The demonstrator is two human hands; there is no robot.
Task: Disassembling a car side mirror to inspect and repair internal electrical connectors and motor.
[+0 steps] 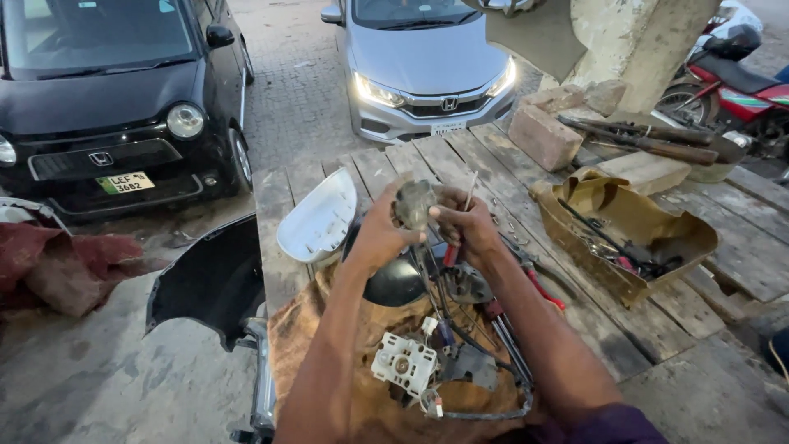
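Head view: both hands are up over the near-middle of the wooden table, meeting on one small grey motor-like part.

My left hand has it from the left side, fingers curled round the body, thumb on the near face. Firm wrap, not a pinch.

My right hand comes in from the right, fingers pressed together round a screwdriver with a red handle. The shaft runs up and slightly right out of my fist; the tip end I can't tell, it's too thin against the planks. Right fingertips also touch the right edge of the part.

Key relation: the part sits between the two hands, left of the screwdriver, touching both. Its long axis is roughly vertical, about parallel to the shaft. The left hand carries it; the right is equally near but busy with the tool.

Dark wires hang from the part down to the near side, toward a white plastic connector plate lying on brown cloth.

Around: a white mirror cover just left of my left wrist, a black dome-shaped housing below the hands, red-handled pliers right of my right forearm, and a yellowish tray of tools further right, well apart.
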